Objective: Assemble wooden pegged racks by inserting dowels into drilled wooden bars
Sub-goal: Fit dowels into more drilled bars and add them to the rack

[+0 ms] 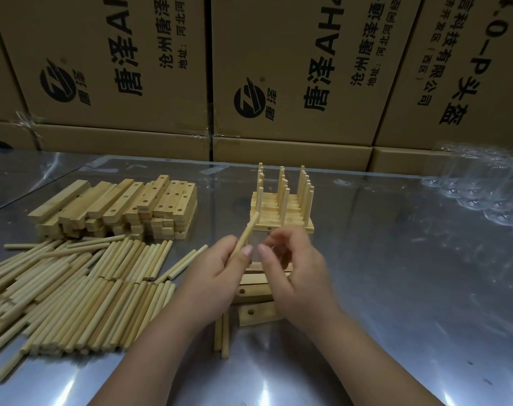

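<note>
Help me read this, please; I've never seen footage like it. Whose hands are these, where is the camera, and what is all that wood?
There is no machine here. A person works with bare hands, and the single picture comes from a camera worn on their head, looking forward and down. The left hand pinches one dowel, tilted up toward the finished racks, which are bars with pegs standing upright. The right hand has curled fingers, but it is blurred, so I cannot tell whether it holds anything. Under the hands lie a few loose bars with drilled holes. To the left are a pile of dowels and a stack of drilled bars. Everything rests on a shiny table, with cardboard boxes behind.
</note>
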